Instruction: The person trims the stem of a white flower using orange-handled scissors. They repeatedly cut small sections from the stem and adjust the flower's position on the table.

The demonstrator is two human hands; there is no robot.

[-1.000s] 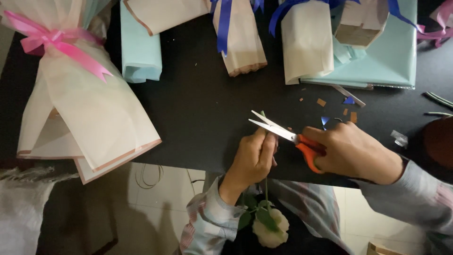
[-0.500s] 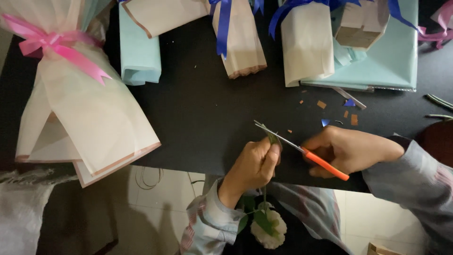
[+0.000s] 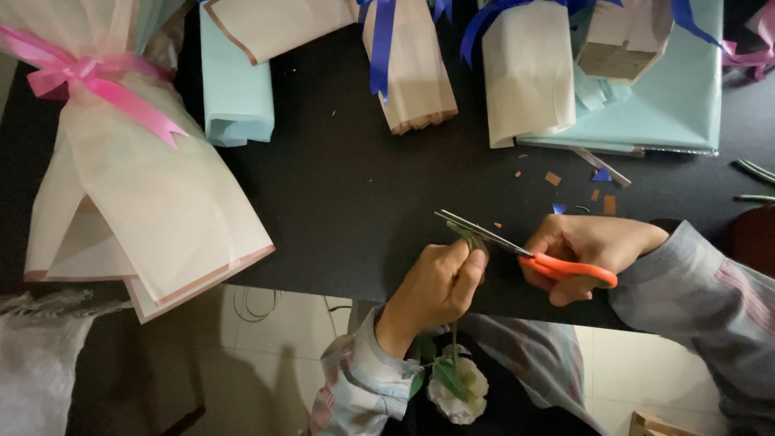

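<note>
Black table (image 3: 347, 194) — left hand (image 3: 440, 282) pinches one flower stem (image 3: 468, 236), right hand (image 3: 585, 250) grips one scissors (image 3: 525, 252).

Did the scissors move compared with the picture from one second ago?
Yes. The orange-handled scissors were open and tilted up; now the blades lie shut and flatter, their tips a little further left along the black table edge, at the flower stem held by the left hand.

Matt black counter (image 3: 339, 202), scissors (image 3: 529, 254) with bright metal blades and glossy orange plastic handles, satin pink ribbon (image 3: 97, 81), translucent cream wrapping paper (image 3: 161, 202), smooth pale-blue paper (image 3: 234, 89), soft white flower (image 3: 460, 387).
</note>
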